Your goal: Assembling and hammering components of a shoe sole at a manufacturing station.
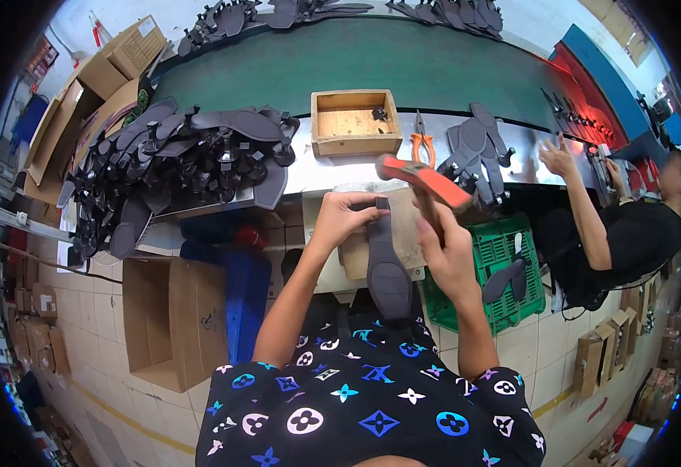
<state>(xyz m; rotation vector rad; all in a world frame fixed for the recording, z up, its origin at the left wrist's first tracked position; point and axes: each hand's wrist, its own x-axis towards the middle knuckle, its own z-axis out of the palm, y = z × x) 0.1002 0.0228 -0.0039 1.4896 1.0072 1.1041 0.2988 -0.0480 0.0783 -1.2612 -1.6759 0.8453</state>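
- Currently, the dark grey shoe sole (391,268) lies in front of the person, over a pale work block (357,253) at the near side of the table (321,173).
- Left hand (343,221): fingers closed in a pinch on the sole's far, narrow end, thumb and forefinger at the small dark heel block (382,204).
- Right hand (449,253): fingers wrapped round the handle of a hammer (438,185); its red head is raised.
- Key relation: the sole's long axis runs roughly front to back, broad end toward the person's lap, heel block away. The hammer head slants across, one end just beyond the heel block in view, the other off to the right. It looks apart from the block; height of the gap, cannot tell.
- Nearer hand: the left, touching the heel end; the right stands to the right of the sole, bare fingers off it.
- Contact between sole and work block: partly hidden, not certain.
- Surroundings: wooden box (356,145) with a few dark bits, orange-handled pliers (423,148) beside it, large heap of heeled soles (177,159) to the left, smaller group of soles (474,148) to the right.
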